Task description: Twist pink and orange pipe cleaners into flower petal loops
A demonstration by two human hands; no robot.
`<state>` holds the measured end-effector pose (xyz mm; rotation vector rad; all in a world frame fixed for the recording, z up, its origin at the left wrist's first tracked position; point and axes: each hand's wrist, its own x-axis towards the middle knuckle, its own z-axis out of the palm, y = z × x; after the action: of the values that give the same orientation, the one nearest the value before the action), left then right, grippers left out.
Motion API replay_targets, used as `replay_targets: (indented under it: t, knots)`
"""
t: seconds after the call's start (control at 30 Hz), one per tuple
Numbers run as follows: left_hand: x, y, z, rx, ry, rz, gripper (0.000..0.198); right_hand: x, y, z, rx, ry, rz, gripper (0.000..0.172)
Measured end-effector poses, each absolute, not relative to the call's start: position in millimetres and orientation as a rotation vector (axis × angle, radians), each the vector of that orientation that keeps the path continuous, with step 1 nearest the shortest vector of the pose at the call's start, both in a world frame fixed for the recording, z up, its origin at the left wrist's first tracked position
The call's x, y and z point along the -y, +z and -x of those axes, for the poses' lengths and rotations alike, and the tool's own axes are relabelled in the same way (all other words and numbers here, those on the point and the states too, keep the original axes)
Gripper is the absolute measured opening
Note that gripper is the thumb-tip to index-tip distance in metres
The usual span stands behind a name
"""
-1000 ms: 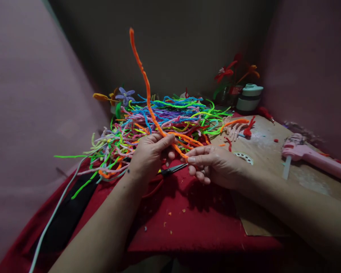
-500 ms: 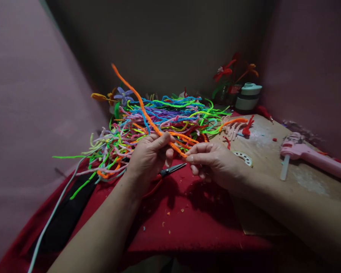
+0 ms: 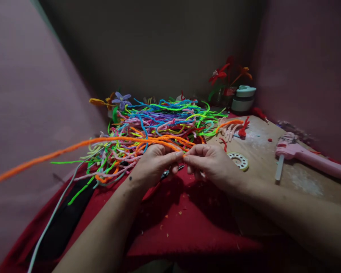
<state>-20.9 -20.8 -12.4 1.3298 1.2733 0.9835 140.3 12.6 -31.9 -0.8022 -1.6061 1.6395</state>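
Note:
An orange pipe cleaner [image 3: 74, 146] stretches from between my hands far out to the left, its loose end hanging low. My left hand [image 3: 159, 161] pinches it near its right end, thumb on top. Beside it, my right hand [image 3: 208, 161] grips the very tip, the fingers of both hands almost touching. Beneath my left hand lie scissors [image 3: 165, 174], mostly hidden. Just behind the hands, a large heap of pipe cleaners [image 3: 165, 117] in many colours spreads over the table.
On the right, a cardboard sheet [image 3: 261, 151] bears a pink glue gun [image 3: 304, 153] and a round white piece with holes [image 3: 238, 161]. Red flowers [image 3: 219, 74] and a lidded jar [image 3: 243, 99] stand at the back. A white cable [image 3: 55, 212] runs along the left over red cloth [image 3: 170, 231].
The pipe cleaner's long free end has swung from pointing up and back down to the left. My left hand has moved right along it, closer to my right hand.

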Motion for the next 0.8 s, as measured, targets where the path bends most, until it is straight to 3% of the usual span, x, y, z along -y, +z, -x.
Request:
replay_targets:
  t: [0.3, 0.53, 0.8]
  knots:
    - [28, 3, 37, -1.429, 0.786, -1.492, 0.021, -18, -37, -140, 1.45, 1.779, 0.751, 0.012]
    - [67, -15, 69, -1.968, 0.165, -2.252, 0.011, -20, -36, -139, 1.419, 1.751, 0.753, 0.007]
    - [72, -36, 80, -2.053, -0.016, -2.199, 0.015, -26, -37, -141, 1.402, 1.645, 0.734, 0.009]
